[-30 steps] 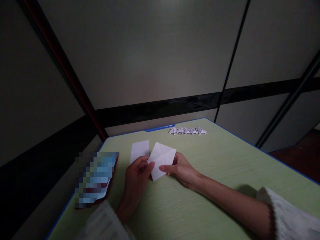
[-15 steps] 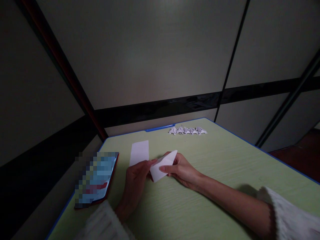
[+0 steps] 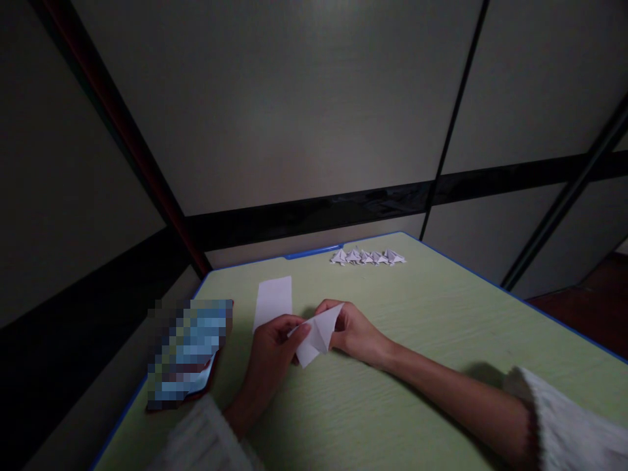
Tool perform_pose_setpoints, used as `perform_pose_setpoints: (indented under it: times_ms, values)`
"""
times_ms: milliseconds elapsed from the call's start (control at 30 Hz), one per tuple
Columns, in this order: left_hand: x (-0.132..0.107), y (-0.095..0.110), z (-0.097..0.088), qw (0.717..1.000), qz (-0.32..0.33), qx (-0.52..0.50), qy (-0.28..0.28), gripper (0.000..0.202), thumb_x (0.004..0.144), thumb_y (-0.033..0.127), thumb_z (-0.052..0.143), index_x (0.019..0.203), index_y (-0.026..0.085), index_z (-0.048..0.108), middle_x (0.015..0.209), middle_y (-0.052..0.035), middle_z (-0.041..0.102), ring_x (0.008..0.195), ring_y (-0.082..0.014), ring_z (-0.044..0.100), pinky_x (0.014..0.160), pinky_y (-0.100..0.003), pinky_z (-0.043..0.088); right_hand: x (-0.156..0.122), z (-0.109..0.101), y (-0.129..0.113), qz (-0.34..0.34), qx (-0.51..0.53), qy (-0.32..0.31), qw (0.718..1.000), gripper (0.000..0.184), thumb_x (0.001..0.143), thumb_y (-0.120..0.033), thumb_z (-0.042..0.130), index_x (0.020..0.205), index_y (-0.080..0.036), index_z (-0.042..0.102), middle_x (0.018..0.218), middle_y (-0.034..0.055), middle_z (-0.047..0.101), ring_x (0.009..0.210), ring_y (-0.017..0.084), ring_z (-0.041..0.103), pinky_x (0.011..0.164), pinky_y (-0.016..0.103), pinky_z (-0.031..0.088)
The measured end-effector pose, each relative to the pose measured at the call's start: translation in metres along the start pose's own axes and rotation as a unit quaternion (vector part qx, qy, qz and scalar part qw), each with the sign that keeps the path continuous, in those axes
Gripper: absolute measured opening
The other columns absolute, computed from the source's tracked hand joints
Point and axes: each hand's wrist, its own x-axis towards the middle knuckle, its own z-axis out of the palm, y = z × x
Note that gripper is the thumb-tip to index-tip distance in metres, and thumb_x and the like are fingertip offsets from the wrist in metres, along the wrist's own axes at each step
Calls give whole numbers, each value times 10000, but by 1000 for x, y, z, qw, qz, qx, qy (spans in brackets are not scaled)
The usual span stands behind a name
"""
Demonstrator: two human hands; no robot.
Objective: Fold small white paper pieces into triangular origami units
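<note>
A small white sheet of paper [image 3: 316, 335], partly folded with creases showing, is pinched between both my hands just above the green table [image 3: 417, 340]. My left hand [image 3: 269, 356] grips its left edge with thumb and fingers closed. My right hand [image 3: 356, 330] holds its right side, fingers curled over the top corner. A flat white paper rectangle [image 3: 273, 301] lies on the table just behind my left hand.
A row of several small folded white paper figures [image 3: 367, 256] sits near the table's far edge. A phone in a red case [image 3: 189, 356] lies at the left edge. Pale wall panels with dark strips stand behind the table. Blue trim edges the tabletop.
The sheet went from an open square to folded in on itself, its far corner brought down and toward me. My right fingers moved over the top of it.
</note>
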Motion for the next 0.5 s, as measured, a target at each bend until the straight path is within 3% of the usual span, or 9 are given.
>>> perform_pose_setpoints:
  times_ms: [267,400,500]
  values:
    - [-4,-4,1,993,31,69,-91,228,672,338,486,532,162,447,400,76,376,342,-62,356,317,-163,250,-2,0,1,8,-36,-54,998,186,523,-11,506,636,-142,437,522,-71,404,470,36,354,417,145,265]
    - [-3,-2,2,992,63,93,-51,286,676,325,481,462,163,381,407,74,327,378,-57,325,358,-166,231,-1,1,2,18,-12,-54,998,181,513,-30,517,637,-145,451,494,-74,423,452,43,367,413,154,263]
    - [-2,-1,2,995,33,80,-53,285,681,352,467,480,171,376,372,84,320,334,-53,303,334,-168,205,1,1,3,16,17,-24,999,188,503,-35,532,633,-146,454,472,-78,438,435,45,375,409,156,260]
